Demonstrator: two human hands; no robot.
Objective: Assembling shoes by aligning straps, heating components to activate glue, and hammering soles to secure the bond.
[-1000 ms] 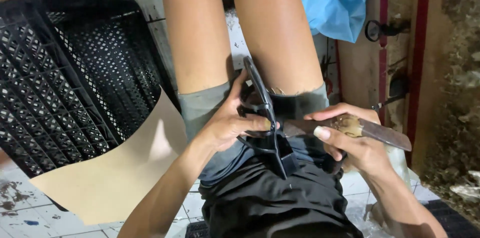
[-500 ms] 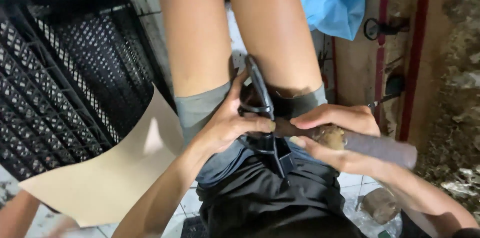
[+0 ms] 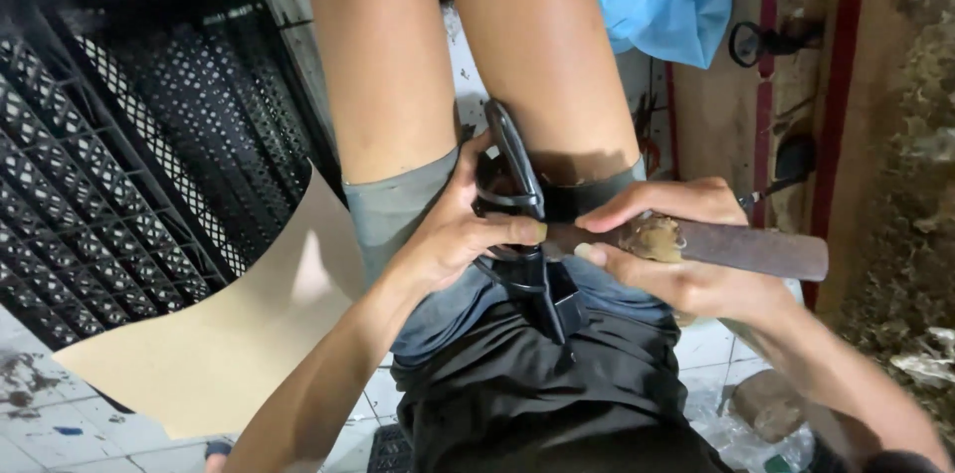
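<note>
One black crate (image 3: pixel 129 155), one cardboard sheet (image 3: pixel 229 344), one blade (image 3: pixel 736 246) (rusty), two hands (image 3: pixel 458 234).

We log: black strap (image 3: pixel 517 189) w/ buckle, lying across lap, upright-ish; long dark flat blade (image 3: pixel 741 246), horiz., rusty, tip pointing right.
</note>
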